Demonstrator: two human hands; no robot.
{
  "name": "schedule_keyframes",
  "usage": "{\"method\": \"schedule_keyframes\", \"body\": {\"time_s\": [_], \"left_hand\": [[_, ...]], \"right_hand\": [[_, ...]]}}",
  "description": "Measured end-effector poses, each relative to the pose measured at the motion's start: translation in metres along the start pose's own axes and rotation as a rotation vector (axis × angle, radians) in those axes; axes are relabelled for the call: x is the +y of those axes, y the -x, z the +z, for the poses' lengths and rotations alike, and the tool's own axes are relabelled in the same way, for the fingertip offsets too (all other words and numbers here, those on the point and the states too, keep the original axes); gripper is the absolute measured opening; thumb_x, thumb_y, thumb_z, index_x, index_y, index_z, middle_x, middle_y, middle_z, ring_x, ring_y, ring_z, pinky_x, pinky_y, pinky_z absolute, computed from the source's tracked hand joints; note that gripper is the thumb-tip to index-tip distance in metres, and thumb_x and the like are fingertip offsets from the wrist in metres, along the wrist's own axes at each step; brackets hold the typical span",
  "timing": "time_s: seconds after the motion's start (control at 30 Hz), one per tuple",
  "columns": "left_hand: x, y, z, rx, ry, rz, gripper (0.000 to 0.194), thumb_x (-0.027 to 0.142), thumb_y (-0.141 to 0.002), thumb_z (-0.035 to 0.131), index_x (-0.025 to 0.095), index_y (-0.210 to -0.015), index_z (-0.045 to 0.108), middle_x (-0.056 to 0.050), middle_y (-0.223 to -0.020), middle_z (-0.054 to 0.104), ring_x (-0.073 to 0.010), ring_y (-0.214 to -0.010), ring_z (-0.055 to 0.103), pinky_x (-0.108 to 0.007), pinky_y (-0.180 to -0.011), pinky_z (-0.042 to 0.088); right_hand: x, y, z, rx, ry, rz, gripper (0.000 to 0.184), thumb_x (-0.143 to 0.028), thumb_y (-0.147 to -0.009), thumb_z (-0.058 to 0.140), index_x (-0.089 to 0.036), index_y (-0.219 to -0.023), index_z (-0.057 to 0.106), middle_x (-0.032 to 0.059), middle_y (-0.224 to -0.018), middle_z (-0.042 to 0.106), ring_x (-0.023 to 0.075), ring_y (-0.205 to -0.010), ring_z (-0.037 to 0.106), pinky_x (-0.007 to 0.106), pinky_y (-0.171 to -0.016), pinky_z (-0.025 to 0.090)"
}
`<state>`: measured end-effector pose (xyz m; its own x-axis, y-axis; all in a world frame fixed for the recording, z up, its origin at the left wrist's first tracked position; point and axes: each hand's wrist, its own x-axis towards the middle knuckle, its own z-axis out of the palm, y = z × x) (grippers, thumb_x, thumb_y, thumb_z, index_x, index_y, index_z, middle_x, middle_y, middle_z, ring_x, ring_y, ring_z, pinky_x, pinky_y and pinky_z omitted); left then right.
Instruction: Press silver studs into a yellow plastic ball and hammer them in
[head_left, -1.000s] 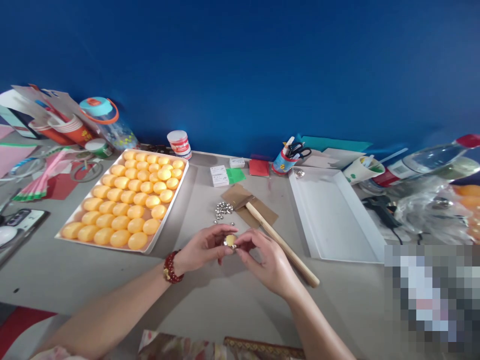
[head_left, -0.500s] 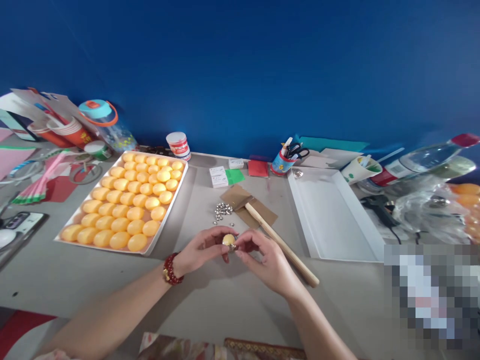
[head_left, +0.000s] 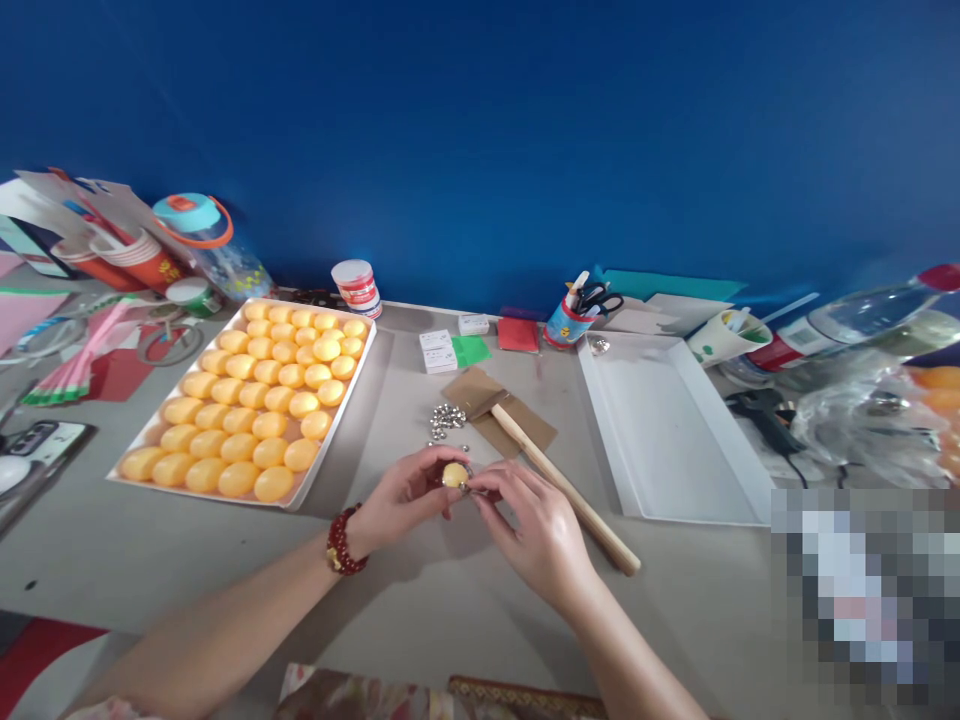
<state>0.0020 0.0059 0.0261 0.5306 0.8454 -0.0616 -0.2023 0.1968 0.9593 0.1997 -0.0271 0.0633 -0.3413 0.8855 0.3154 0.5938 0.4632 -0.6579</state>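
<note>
My left hand (head_left: 409, 493) is closed around a small yellow ball (head_left: 454, 475) with shiny silver bits along its edge. From the other side my right hand (head_left: 529, 515) pinches a small silver piece (head_left: 463, 487) against the ball's lower right; the fingers partly hide it. Just beyond my hands lies a loose pile of small silver pieces (head_left: 448, 417), several of them scattered toward me. A tool with a wooden handle (head_left: 574, 495) rests at an angle beside my right hand, its far end on brown card (head_left: 525, 425).
On the left, a white-rimmed tray (head_left: 319, 462) holds rows of yellow-orange balls. A shallow white box (head_left: 675, 440) sits on the right, near a glue gun (head_left: 765, 422). Small white boxes (head_left: 438, 352) and a pen cup with scissors (head_left: 568, 324) stand by the blue wall.
The ball has turned slightly and shifted a little left and up in my fingers. My right hand has rolled over a bit, its fingertips still at the ball.
</note>
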Motion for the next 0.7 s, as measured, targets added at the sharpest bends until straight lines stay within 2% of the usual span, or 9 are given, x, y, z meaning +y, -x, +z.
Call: {"method": "schedule_keyframes", "body": {"time_s": [0.13,0.3,0.53,0.7], "left_hand": [[-0.0015,0.0006,0.0014,0.02,-0.015,0.006,0.033,0.031,-0.086,0.071,0.019,-0.116,0.065,0.0,-0.079,0.054,-0.0112,-0.067,0.056,-0.025,-0.061,0.056],[-0.0026,0.0001,0.0007,0.018,-0.011,-0.011,0.034,0.033,-0.085,0.071,0.017,-0.115,0.066,-0.001,-0.08,0.055,-0.0124,-0.069,0.056,-0.025,-0.061,0.056],[0.0018,-0.0027,-0.0013,0.004,-0.023,-0.117,0.037,0.038,-0.083,0.073,0.016,-0.111,0.067,0.002,-0.074,0.054,-0.0094,-0.056,0.057,-0.026,-0.056,0.054],[0.0019,-0.0021,0.0003,-0.008,-0.011,-0.138,0.037,0.036,-0.083,0.073,0.015,-0.112,0.067,-0.002,-0.084,0.063,-0.0086,-0.056,0.057,-0.025,-0.056,0.055]], "right_hand": [[-0.0019,-0.0014,-0.0001,0.014,0.041,-0.013,0.019,-0.008,-0.091,0.052,-0.022,-0.096,0.063,0.0061,-0.092,0.073,0.0222,-0.089,0.07,0.034,-0.08,0.055],[-0.0012,-0.0008,-0.0006,-0.03,0.016,0.025,0.02,-0.006,-0.087,0.054,-0.022,-0.095,0.061,0.0045,-0.09,0.072,0.0214,-0.084,0.069,0.033,-0.076,0.055],[0.0007,0.0012,-0.0022,-0.051,0.033,-0.034,0.021,-0.005,-0.087,0.056,-0.021,-0.098,0.06,0.0047,-0.096,0.073,0.0225,-0.09,0.068,0.033,-0.078,0.052],[-0.0013,0.0018,-0.0024,-0.096,0.021,0.109,0.016,-0.006,-0.084,0.061,-0.021,-0.09,0.059,0.0035,-0.089,0.07,0.0212,-0.081,0.067,0.031,-0.071,0.05]]}}
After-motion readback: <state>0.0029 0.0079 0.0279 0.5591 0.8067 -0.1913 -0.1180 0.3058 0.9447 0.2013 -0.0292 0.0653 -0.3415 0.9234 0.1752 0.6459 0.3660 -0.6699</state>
